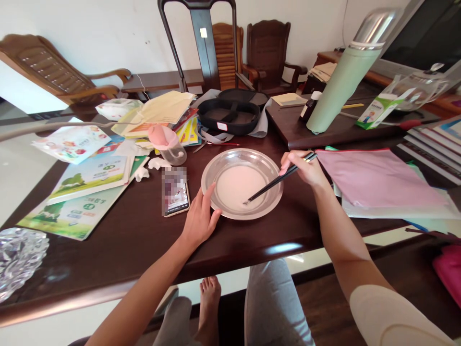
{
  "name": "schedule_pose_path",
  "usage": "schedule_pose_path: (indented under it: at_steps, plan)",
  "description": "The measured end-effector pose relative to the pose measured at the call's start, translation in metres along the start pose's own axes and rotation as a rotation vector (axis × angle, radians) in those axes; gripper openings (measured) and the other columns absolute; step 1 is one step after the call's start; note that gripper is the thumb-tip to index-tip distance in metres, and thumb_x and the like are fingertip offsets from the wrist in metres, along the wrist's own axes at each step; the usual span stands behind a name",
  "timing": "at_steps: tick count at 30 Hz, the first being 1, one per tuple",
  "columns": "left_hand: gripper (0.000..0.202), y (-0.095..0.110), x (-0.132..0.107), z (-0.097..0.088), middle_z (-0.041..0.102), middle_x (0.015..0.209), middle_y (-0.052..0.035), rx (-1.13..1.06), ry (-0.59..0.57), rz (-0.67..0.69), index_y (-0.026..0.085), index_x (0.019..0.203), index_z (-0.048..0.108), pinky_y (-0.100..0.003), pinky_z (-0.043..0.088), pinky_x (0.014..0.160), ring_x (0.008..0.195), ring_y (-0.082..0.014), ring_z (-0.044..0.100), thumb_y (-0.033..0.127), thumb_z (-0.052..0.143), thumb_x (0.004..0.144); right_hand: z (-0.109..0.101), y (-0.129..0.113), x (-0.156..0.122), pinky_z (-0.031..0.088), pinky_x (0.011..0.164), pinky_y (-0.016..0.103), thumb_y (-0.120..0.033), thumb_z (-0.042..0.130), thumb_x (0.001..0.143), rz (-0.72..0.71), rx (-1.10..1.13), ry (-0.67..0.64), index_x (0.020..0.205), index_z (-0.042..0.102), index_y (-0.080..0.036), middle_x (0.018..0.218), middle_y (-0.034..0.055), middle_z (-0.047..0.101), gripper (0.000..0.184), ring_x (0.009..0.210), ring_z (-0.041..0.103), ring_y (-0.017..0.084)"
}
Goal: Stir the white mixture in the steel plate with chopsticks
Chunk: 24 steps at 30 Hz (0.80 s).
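A round, shallow metal dish (262,205) stands on the dark table in front of me. Whitish contents (239,185) cover its bottom; whether liquid or powder I cannot tell. My left hand (200,216) holds the dish's left rim, thumb on the near edge and a finger over the side. In my right hand (301,167), closed above the right rim, is a pair of black chopsticks (275,181) with a shiny band near the top. They slant down to the left, tips in the whitish contents, with a small pale bit at them. A phone (176,192) lies left of the dish.
Booklets (86,192), a pink-lidded cup (167,144) and a crystal dish (21,259) are on the left. Behind is an open black case (230,115). A tall green thermos (342,81) and a pink folder (378,178) stand and lie right.
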<state>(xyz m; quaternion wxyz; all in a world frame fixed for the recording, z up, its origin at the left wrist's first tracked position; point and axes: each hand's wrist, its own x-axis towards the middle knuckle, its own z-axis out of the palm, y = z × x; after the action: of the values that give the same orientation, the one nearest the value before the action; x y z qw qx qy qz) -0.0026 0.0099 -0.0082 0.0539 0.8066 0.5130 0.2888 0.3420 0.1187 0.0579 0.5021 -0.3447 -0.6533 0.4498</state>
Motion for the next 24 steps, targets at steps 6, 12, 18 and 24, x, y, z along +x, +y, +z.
schedule_pose_path:
  at_steps: [6,12,18,24]
  plan:
    - [0.067,-0.001,0.0,0.0,0.05,0.152,-0.0261,0.003,0.02,0.028,0.013,0.162,0.028,-0.052,0.045,0.113,0.146,-0.0379,0.047,0.053,0.03,0.108,0.008,-0.008,0.002,0.059,0.078,0.035,-0.061,0.072,0.087,-0.027,-0.146,0.044,0.074,0.08,-0.025,0.074,0.0031,0.08,0.039,0.076,0.077,0.023]
    - [0.066,-0.001,0.0,0.0,0.05,0.152,-0.026,0.008,0.017,0.028,0.014,0.162,0.028,-0.051,0.045,0.112,0.144,-0.0373,0.049,0.052,0.031,0.108,-0.003,0.0,0.001,0.057,0.066,0.033,-0.059,0.07,0.089,-0.014,-0.02,0.122,0.066,0.077,-0.025,0.059,0.002,0.073,0.042,0.059,0.07,0.019]
    - [0.066,-0.001,0.0,0.0,0.05,0.151,-0.0269,0.017,0.015,0.032,0.013,0.162,0.028,-0.052,0.045,0.112,0.144,-0.0378,0.049,0.052,0.029,0.108,0.006,-0.006,0.001,0.059,0.074,0.034,-0.061,0.072,0.087,-0.017,-0.111,-0.001,0.075,0.081,-0.024,0.073,0.0046,0.08,0.04,0.073,0.076,0.022]
    - [0.067,0.0,0.0,-0.001,0.049,0.153,-0.0264,0.017,0.01,0.031,0.013,0.162,0.027,-0.052,0.044,0.113,0.146,-0.0376,0.047,0.053,0.029,0.108,-0.004,0.0,0.002,0.056,0.068,0.032,-0.057,0.07,0.09,-0.037,-0.047,0.183,0.066,0.077,-0.024,0.06,0.0014,0.073,0.041,0.059,0.07,0.018]
